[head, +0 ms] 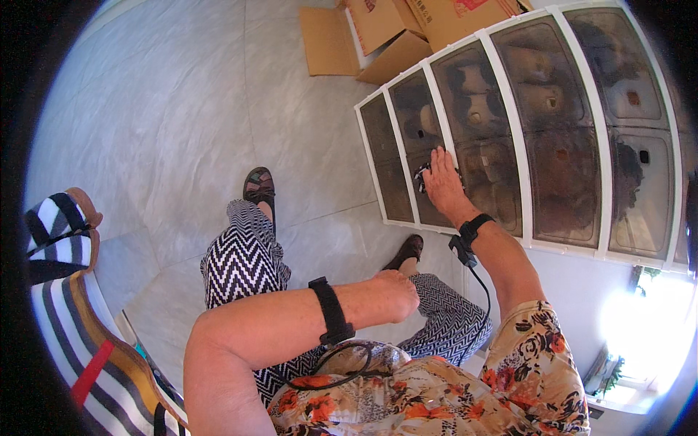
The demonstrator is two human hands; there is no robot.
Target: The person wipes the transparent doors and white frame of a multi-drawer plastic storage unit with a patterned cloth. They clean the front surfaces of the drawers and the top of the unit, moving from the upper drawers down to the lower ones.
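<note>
My right hand (443,180) presses flat against a stacked storage rack (482,120) with white frames and translucent brown doors. Under its palm and fingers is a dark patterned cloth (421,177), mostly hidden by the hand. My left hand (401,297) is curled into a loose fist in front of my body, over the patterned trousers (240,267). Nothing shows in it, and its fingertips are tucked out of sight. Each wrist wears a black strap; the right wrist's strap (470,231) carries a small box and cable.
An open cardboard box (330,43) stands on the grey tile floor (163,109) beyond the rack, next to another carton (463,16). Striped cushions (65,316) on a seat border the left side. Bright light enters through a window (649,327) at lower right.
</note>
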